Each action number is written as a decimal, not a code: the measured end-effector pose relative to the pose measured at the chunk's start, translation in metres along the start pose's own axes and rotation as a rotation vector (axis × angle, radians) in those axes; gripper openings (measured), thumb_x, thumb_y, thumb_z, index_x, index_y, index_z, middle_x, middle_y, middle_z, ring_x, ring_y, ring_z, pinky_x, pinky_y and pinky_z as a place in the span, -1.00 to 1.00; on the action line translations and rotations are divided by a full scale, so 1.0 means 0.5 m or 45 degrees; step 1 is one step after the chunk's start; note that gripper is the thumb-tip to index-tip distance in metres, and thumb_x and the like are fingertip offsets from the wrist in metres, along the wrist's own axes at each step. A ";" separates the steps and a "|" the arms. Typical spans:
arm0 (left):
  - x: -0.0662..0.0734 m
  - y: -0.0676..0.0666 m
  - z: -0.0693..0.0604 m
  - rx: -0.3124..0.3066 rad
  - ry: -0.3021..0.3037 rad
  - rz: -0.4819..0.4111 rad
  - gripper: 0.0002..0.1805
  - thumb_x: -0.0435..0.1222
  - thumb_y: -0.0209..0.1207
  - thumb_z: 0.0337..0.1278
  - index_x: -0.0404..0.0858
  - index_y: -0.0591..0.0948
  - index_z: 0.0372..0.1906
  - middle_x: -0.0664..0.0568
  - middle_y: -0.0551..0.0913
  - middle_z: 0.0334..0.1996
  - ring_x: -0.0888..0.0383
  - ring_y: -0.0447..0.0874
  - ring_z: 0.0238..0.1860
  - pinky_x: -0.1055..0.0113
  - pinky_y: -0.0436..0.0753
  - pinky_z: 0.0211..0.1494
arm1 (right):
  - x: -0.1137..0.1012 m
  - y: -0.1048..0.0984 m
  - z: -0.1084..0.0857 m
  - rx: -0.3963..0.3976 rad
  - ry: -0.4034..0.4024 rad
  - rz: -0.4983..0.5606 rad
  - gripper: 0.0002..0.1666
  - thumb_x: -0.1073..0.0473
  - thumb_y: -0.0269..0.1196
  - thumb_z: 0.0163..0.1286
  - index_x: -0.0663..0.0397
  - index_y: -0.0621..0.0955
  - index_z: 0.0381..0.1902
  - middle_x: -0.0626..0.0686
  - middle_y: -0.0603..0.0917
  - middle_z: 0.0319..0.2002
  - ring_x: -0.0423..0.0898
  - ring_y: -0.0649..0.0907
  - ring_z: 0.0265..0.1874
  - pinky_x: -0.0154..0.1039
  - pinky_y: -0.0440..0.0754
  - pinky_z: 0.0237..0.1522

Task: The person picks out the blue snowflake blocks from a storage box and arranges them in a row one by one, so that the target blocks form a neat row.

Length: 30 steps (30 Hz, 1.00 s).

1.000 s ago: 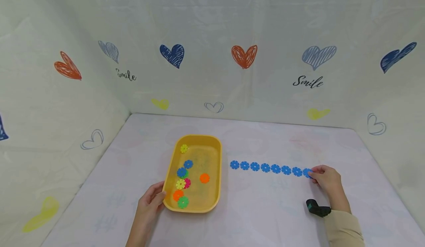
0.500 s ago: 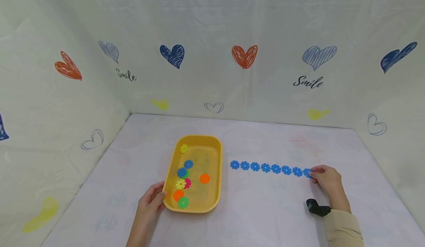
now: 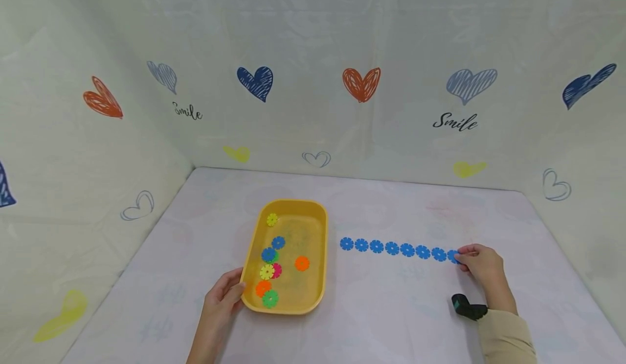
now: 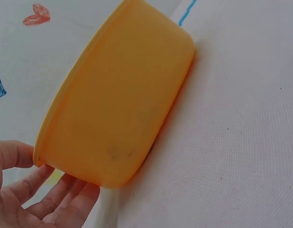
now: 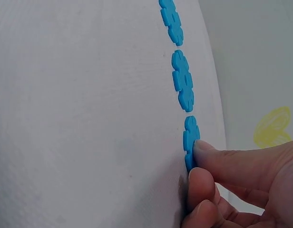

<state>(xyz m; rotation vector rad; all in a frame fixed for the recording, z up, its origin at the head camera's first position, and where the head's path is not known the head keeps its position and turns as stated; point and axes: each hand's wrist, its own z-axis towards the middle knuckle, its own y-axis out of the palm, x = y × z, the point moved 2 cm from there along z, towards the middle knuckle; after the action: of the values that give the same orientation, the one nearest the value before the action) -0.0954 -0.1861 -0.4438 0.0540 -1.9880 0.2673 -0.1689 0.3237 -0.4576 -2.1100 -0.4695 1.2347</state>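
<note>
A yellow tray (image 3: 298, 290) stands on the left half of the table, with several coloured snowflake discs (image 3: 302, 263) lying in it. My left hand (image 3: 220, 301) grips the tray's near left corner; the left wrist view has the thumb at the rim and the fingers against the outer wall (image 4: 113, 104). To the right of the tray runs a straight row of blue snowflake discs (image 3: 392, 248), laid flat with small gaps. At its right end my right hand (image 3: 485, 271) pinches the last blue snowflake disc (image 5: 190, 135) between thumb and fingers, partly covering it.
A black wrist strap with a small device (image 3: 469, 307) is at the right wrist. The pale cloth-covered table (image 3: 381, 309) meets a white curtain (image 3: 313, 38) printed with hearts at the back and sides.
</note>
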 end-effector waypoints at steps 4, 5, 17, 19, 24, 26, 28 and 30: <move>-0.001 0.001 0.001 0.008 -0.016 0.005 -0.55 -0.27 -0.04 0.31 -0.29 0.35 0.26 -0.21 0.44 0.17 0.15 0.51 -0.06 0.48 0.57 -0.15 | -0.001 -0.003 -0.003 -0.011 -0.010 -0.008 -0.62 0.19 0.13 0.33 0.41 0.44 -0.04 0.11 0.58 -0.44 -0.17 0.53 -0.53 -0.38 0.47 -0.55; -0.001 0.001 0.000 0.009 -0.019 0.008 -0.55 -0.28 -0.04 0.31 -0.29 0.35 0.26 -0.21 0.44 0.17 0.16 0.51 -0.06 0.48 0.56 -0.15 | -0.001 -0.004 -0.005 -0.012 -0.017 -0.011 -0.61 0.18 0.12 0.33 0.41 0.44 -0.03 0.09 0.57 -0.44 -0.17 0.53 -0.53 -0.38 0.47 -0.54; -0.002 0.000 -0.001 0.006 -0.006 0.009 -0.55 -0.26 -0.03 0.32 -0.30 0.35 0.26 -0.25 0.43 0.18 0.13 0.52 -0.05 0.47 0.58 -0.14 | 0.026 0.014 0.035 0.126 -0.181 0.004 -0.43 -0.13 0.06 0.36 0.18 0.43 0.12 0.14 0.55 -0.29 -0.23 0.55 -0.56 -0.41 0.53 -0.51; -0.001 0.000 -0.001 0.009 -0.009 0.007 -0.55 -0.26 -0.03 0.31 -0.30 0.35 0.26 -0.24 0.43 0.18 0.13 0.52 -0.05 0.47 0.58 -0.14 | 0.040 0.030 0.065 0.180 -0.241 0.023 -0.37 -0.26 0.05 0.31 0.09 0.46 0.11 0.14 0.58 -0.23 -0.26 0.58 -0.53 -0.44 0.56 -0.48; 0.000 0.000 -0.001 0.014 -0.019 0.007 -0.55 -0.27 -0.03 0.30 -0.29 0.36 0.26 -0.23 0.44 0.18 0.13 0.52 -0.05 0.46 0.59 -0.13 | 0.039 0.075 0.109 0.197 -0.361 0.103 -0.31 -0.40 0.02 0.22 -0.04 0.50 0.05 0.11 0.63 -0.15 -0.19 0.65 -0.36 -0.45 0.61 -0.37; 0.000 0.000 -0.001 0.020 -0.025 0.013 -0.55 -0.27 -0.03 0.30 -0.28 0.37 0.26 -0.22 0.44 0.17 0.13 0.53 -0.05 0.45 0.60 -0.13 | 0.025 0.094 0.114 0.166 -0.390 0.149 -0.32 -0.41 0.03 0.21 -0.05 0.51 0.03 0.10 0.64 -0.15 -0.15 0.66 -0.32 -0.44 0.63 -0.34; 0.001 0.001 0.000 0.023 -0.026 0.022 -0.55 -0.26 -0.03 0.30 -0.27 0.37 0.25 -0.23 0.44 0.18 0.12 0.53 -0.04 0.43 0.61 -0.11 | 0.008 0.113 0.115 0.135 -0.419 0.191 -0.34 -0.40 0.04 0.21 -0.06 0.52 0.02 0.07 0.65 -0.17 -0.15 0.67 -0.30 -0.43 0.63 -0.32; 0.001 0.001 0.001 0.030 -0.037 0.036 -0.55 -0.25 -0.02 0.30 -0.25 0.37 0.25 -0.22 0.44 0.19 0.12 0.53 -0.04 0.42 0.61 -0.10 | -0.014 0.131 0.110 0.103 -0.447 0.228 -0.35 -0.40 0.06 0.20 -0.06 0.52 0.00 0.04 0.65 -0.19 -0.17 0.68 -0.31 -0.42 0.64 -0.32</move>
<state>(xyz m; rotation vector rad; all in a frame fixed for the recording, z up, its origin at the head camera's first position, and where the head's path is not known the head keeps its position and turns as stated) -0.0962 -0.1857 -0.4435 0.0454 -2.0157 0.3098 -0.2208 0.2910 -0.5171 -1.9048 -0.3782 1.7112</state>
